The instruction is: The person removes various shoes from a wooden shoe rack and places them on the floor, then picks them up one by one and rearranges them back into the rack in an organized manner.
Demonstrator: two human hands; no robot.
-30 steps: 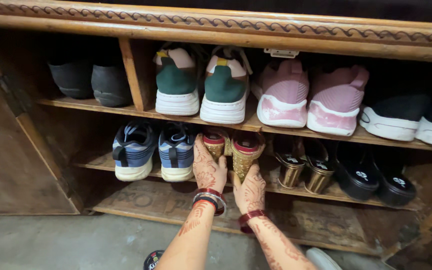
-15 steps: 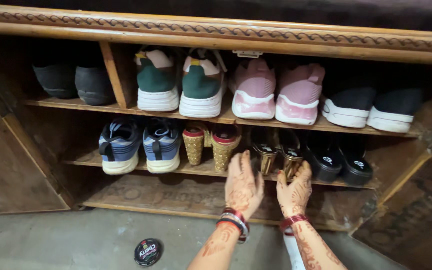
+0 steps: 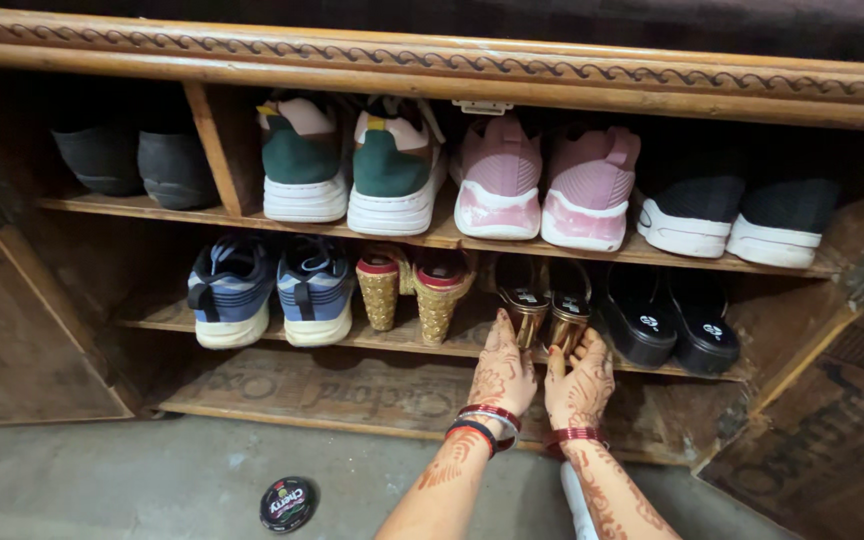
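Note:
A pair of bronze high heels [image 3: 544, 310] stands on the lower wooden shelf [image 3: 392, 338]. My left hand [image 3: 501, 371] touches the heel of the left bronze shoe with its fingertips. My right hand [image 3: 579, 382] rests against the heel of the right bronze shoe, fingers spread. Both hands carry henna patterns and red bangles at the wrists. Neither hand visibly closes around a shoe. A pair of gold and red wedge heels [image 3: 412, 285] stands just left of the bronze pair.
The lower shelf also holds blue sneakers [image 3: 272, 290] and black sandals [image 3: 667, 320]. The upper shelf [image 3: 432, 236] carries dark shoes, green sneakers [image 3: 352, 165], pink sneakers [image 3: 547, 185] and black sneakers [image 3: 737, 210]. A round black tin [image 3: 286, 503] lies on the floor.
My hands have moved right along the lower shelf, from the gold and red wedges to the bronze heels. The view has shifted right with them.

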